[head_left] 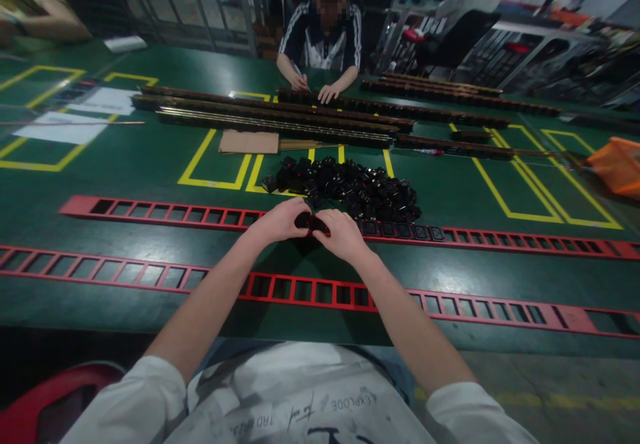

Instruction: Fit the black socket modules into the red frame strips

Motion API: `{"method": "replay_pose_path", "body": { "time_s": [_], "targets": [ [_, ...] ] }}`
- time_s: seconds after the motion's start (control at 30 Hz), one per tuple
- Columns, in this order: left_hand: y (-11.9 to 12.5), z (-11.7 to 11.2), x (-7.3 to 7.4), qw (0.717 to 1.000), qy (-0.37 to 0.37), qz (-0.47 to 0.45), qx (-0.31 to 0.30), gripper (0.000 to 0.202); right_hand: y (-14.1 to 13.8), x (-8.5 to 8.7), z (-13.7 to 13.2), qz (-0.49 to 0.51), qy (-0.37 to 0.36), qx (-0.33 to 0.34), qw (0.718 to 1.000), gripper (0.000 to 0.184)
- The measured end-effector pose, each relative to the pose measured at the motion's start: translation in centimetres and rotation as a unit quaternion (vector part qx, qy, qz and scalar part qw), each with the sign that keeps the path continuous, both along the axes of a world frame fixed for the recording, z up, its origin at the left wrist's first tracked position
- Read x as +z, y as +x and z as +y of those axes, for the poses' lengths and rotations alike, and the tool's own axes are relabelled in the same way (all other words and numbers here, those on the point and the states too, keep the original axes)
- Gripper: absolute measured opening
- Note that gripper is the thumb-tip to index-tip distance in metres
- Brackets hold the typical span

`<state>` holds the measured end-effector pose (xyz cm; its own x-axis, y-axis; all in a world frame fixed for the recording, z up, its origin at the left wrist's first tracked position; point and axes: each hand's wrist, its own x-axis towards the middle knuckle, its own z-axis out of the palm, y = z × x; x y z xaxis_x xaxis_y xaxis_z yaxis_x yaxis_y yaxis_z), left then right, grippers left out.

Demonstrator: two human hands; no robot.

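Note:
My left hand [284, 221] is closed, fingers and thumb pinching a small black socket module [302, 220]. Close beside it, my right hand [343, 232] is closed on another dark socket module [320, 225]. Both hands are over the far red slotted strip [150, 212], partly covering it. Right of my right hand, several black socket modules [404, 231] sit in a row in that strip's openings. Just beyond my hands lies a heap of loose black modules [345, 184]. The fingertips and the exact faces of the held pieces are partly hidden.
A second red slotted strip [293, 290] lies under my forearms. Long dark bars [280, 124] and a cardboard piece [249, 142] lie beyond the heap. Across the table sits a co-worker [323, 37], hands on a bar. Papers [63, 128] are left, an orange bin [617, 166] right.

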<state>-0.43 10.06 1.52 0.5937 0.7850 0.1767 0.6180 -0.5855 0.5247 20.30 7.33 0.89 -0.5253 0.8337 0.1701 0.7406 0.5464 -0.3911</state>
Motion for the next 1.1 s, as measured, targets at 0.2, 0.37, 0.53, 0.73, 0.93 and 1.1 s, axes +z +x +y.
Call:
{"method": "replay_pose_path", "body": {
  "time_s": [0.2, 0.37, 0.53, 0.73, 0.93, 1.1],
  "targets": [
    [-0.2, -0.2, 0.1, 0.999, -0.023, 0.028, 0.004, 0.02, 0.0, 0.2, 0.0, 0.005, 0.006, 0.004, 1.0, 0.032],
    [-1.3, -0.8, 0.2, 0.998, -0.038, 0.044, 0.008, 0.045, 0.0, 0.2, 0.0, 0.009, 0.008, 0.004, 1.0, 0.031],
    [-1.7, -0.9, 0.2, 0.999, -0.027, 0.024, 0.001, 0.036, 0.1, -0.1, 0.0, 0.013, 0.007, 0.002, 1.0, 0.031],
    [-1.7, -0.7, 0.6, 0.997, 0.013, 0.077, 0.03, 0.031, -0.2, 0.2, 0.0, 0.0, 0.002, 0.0, 1.0, 0.032],
    [-1.5, -0.5, 0.9, 0.993, 0.007, 0.094, 0.07, 0.028, -1.2, 0.8, 0.3, -0.047, -0.001, 0.006, 0.999, 0.03],
    [-2.1, -0.2, 0.2, 0.997, -0.023, 0.05, 0.049, 0.03, -1.6, 0.8, 0.1, -0.067, -0.002, -0.005, 0.998, 0.035]
  ]
}}
